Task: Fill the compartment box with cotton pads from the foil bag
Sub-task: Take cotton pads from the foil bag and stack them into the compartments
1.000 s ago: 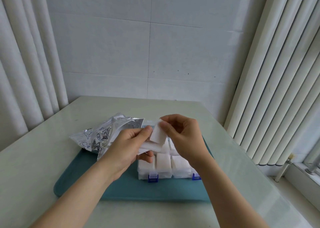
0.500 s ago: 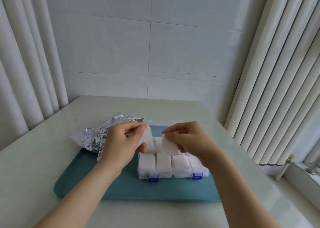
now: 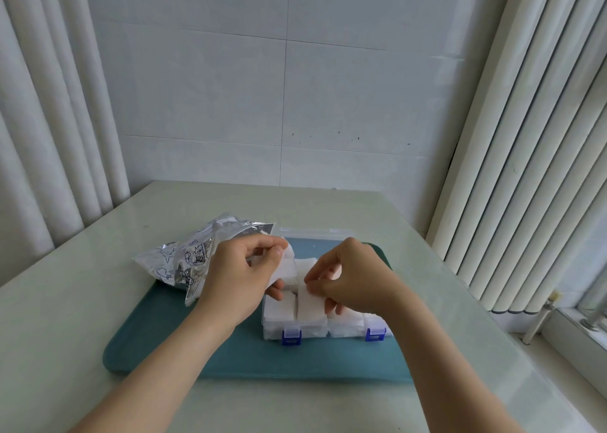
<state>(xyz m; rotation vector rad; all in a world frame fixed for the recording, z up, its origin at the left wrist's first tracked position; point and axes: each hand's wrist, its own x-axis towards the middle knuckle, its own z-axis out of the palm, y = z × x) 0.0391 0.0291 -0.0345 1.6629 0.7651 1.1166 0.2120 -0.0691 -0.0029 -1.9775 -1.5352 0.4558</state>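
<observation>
A clear compartment box with two blue latches stands on a teal tray, its lid open toward the wall. White cotton pads fill its front compartments. My left hand holds a small stack of cotton pads above the box's left side. My right hand pinches one cotton pad down into a front compartment. The crumpled foil bag lies on the tray to the left, partly behind my left hand.
The teal tray sits on a pale green table set in a corner. Curtains hang at the left, vertical blinds at the right. A white tiled wall is behind.
My right hand took a pad from the stack in my left hand and carried it down into the box. Both hands sank lower toward the box.
</observation>
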